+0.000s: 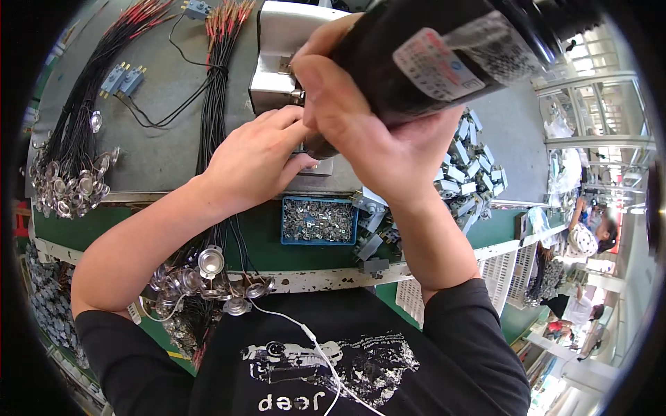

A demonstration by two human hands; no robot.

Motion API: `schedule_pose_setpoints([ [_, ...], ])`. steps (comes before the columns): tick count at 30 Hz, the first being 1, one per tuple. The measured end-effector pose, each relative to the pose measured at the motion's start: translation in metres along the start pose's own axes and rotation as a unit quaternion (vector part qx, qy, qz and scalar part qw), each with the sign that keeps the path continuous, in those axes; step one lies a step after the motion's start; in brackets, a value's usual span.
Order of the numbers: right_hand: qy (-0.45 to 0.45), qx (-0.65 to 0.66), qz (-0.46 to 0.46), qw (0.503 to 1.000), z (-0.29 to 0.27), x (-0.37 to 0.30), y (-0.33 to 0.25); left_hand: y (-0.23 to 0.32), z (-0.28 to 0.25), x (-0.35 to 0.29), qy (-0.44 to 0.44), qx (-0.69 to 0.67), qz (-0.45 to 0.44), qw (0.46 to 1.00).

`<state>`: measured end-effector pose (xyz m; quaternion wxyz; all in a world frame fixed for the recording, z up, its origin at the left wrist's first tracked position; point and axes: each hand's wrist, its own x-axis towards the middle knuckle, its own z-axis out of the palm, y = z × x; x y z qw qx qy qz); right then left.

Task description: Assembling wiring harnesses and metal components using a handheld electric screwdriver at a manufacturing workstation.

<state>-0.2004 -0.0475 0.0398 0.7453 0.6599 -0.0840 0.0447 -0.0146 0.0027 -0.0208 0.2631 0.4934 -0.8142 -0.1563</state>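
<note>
My right hand (374, 132) is wrapped round a thick black electric screwdriver (430, 55) with a pale label, tilted so its narrow end points down and left. That narrow end is partly hidden behind my fingers, above a small metal block (316, 168). My left hand (260, 149) rests at the block, fingers bent together round something small that I cannot make out. Just beyond stands a white metal fixture (274, 87). Nearer to me lies a blue tray (282, 222) of small metal parts. Grey-blue switch boxes (468, 170) are heaped beside my right forearm.
Bundles of black wires (216, 104) with red tips lie at the left, round metal discs (73, 184) at their ends. More discs (211, 262) hang over the bench's near edge (326, 279). Loose switch boxes (123, 80) sit far left. Other people (590, 236) are at the right.
</note>
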Motion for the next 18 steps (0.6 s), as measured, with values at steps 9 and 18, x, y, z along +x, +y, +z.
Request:
schedule_pose_setpoints([
  [9,0.243,0.865,0.411,0.157,0.009,0.038,0.017,-0.011,0.006,-0.006,0.008,-0.046,0.011,0.999],
  [18,0.15,0.833,0.517,0.128,0.027,0.014,0.057,0.003,-0.006,0.039,-0.123,0.024,0.127,0.984],
])
